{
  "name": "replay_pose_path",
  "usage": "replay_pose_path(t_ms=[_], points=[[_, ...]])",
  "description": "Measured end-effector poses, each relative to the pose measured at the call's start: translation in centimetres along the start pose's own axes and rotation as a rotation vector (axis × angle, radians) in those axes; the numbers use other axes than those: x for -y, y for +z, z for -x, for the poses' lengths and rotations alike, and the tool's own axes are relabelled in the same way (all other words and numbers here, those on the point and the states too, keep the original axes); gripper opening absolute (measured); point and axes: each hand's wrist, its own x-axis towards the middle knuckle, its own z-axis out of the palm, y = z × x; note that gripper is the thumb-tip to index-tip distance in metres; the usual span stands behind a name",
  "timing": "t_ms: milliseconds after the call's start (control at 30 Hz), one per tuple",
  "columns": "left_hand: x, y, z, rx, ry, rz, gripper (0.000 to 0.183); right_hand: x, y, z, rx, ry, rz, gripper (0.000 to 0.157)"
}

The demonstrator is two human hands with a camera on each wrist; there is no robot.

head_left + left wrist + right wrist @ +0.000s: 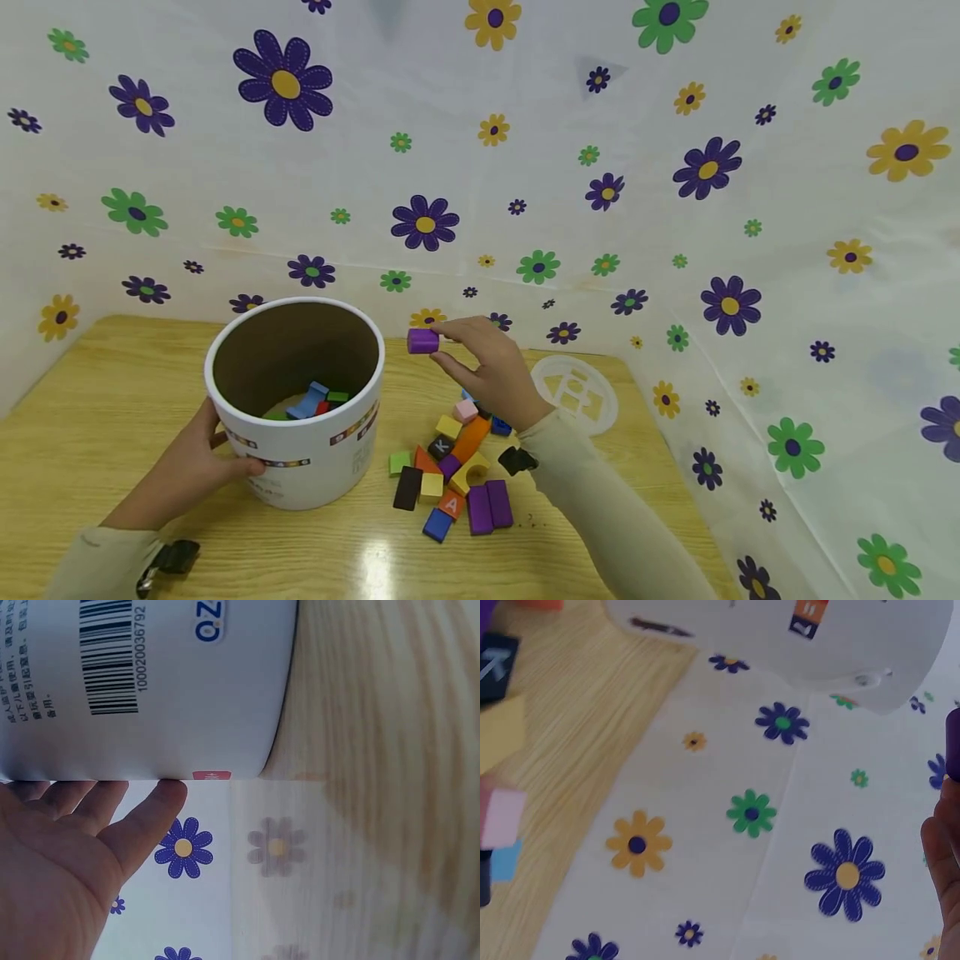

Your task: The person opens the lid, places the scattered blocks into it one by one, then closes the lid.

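A purple cylinder block point(423, 341) is pinched between the thumb and fingers of my right hand point(491, 367), raised just right of the bucket's rim. In the right wrist view the same purple block point(952, 744) shows at the right edge. My left hand point(198, 462) rests against the near left side of the white bucket point(322, 467), thumb on its front. The left wrist view has the fingers point(154, 817) touching the bucket wall near a barcode. Inside the bucket lie several blocks, among them a blue one point(307, 403).
Right of the bucket lies a loose pile of coloured blocks, with an orange block point(472, 439), two purple blocks point(490, 507) and a blue cube point(437, 525). Behind the right forearm is a round translucent lid point(600, 400). A flowered sheet point(450, 167) walls the wooden table point(300, 558).
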Motion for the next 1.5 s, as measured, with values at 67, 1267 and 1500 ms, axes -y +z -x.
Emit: replay_pose_path(t_ms=[67,1267,1500], points=[[0.0,0.0,0.0,-0.003,-0.004,-0.006,0.120,0.6,0.5,-0.7,0.001,-0.008,-0.030,0.038],[0.1,0.0,-0.3,-0.004,-0.008,-0.026,0.123,3.7,3.8,-4.6,0.194,-0.011,-0.223,0.033],[0.5,0.0,-0.2,-0.003,-0.001,-0.011,0.120,3.7,3.5,-4.4,0.191,-0.017,-0.233,0.030]])
